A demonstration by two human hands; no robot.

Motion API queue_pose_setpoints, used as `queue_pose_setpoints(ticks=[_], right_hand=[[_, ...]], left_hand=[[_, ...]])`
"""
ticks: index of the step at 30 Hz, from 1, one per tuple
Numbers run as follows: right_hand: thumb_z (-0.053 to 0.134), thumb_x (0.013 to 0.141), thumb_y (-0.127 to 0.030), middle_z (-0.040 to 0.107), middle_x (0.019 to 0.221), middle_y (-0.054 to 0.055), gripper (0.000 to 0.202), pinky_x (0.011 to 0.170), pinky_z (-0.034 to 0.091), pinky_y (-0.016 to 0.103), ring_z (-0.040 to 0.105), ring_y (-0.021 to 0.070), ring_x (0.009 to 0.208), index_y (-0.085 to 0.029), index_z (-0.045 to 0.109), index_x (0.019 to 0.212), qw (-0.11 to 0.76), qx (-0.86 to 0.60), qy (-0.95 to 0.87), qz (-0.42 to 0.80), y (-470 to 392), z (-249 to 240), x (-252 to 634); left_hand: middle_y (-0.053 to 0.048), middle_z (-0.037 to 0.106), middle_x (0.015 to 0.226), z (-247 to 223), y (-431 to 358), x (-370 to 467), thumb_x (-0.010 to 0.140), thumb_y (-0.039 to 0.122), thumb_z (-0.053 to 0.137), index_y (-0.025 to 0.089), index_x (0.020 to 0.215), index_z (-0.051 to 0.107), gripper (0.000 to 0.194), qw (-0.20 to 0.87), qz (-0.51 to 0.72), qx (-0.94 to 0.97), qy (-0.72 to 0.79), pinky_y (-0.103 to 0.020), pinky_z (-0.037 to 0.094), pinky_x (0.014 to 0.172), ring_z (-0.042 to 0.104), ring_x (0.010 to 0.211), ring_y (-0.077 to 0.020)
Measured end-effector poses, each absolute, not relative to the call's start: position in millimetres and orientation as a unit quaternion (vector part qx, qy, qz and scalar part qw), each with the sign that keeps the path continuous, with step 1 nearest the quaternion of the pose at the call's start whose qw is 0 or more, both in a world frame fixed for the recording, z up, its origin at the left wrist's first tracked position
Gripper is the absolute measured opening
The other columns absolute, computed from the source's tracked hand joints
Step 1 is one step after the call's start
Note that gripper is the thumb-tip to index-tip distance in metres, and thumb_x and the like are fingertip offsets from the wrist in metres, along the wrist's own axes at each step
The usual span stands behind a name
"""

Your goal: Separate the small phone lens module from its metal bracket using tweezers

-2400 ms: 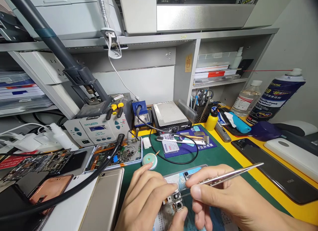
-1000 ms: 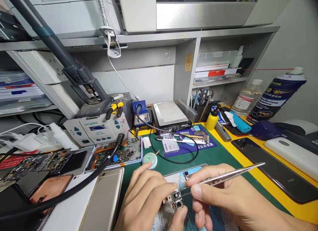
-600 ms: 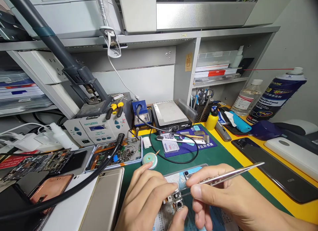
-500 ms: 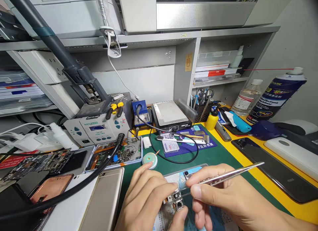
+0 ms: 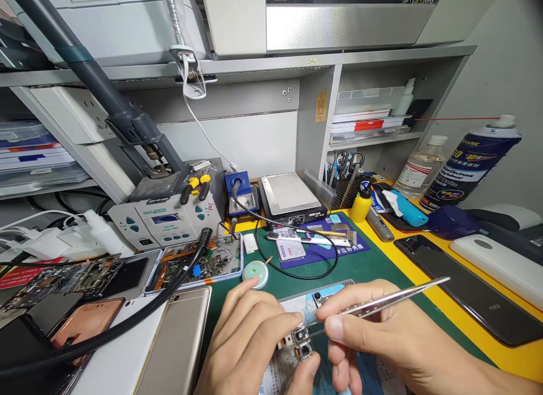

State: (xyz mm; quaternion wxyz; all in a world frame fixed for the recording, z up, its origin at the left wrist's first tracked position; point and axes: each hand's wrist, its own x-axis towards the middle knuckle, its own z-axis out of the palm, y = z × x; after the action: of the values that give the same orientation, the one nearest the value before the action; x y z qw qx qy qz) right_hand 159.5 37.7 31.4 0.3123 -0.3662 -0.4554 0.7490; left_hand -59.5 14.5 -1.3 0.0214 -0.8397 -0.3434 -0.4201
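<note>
Currently, a small camera module (image 5: 302, 339) is clamped in the grip of the left hand (image 5: 250, 347), above a blue-and-white pad (image 5: 275, 375). By the grip of the right hand (image 5: 377, 330), metal tweezers (image 5: 399, 297) are pinched; whether the module is touched by their tips cannot be told.

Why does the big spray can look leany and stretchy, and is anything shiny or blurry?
Head view: the aerosol can at the right leans and looks stretched, probably from a wide lens; same head view: light gleams off the silvery panel up top; same head view: nothing looks badly smeared, but the camera module in the left hand is too small for fine detail.
</note>
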Motion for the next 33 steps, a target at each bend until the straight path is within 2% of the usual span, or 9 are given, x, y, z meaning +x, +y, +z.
queue_pose_setpoints(ticks=[33], right_hand=[[0.086,0.078,-0.045,0.073,0.063,0.003,0.038,0.056,0.055,0.024,0.069,0.0134,0.056,-0.011,0.072,0.086,0.296,-0.390,-0.450,0.747,37.0,36.5,158.8]], left_hand=[[-0.003,0.067,0.084,0.9,13.9,-59.2,0.077,0.011,0.073,0.016,0.108,0.061,0.033,0.019,-0.411,-0.844,-0.343,-0.047,0.054,0.097,0.066,0.082,-0.0194]])
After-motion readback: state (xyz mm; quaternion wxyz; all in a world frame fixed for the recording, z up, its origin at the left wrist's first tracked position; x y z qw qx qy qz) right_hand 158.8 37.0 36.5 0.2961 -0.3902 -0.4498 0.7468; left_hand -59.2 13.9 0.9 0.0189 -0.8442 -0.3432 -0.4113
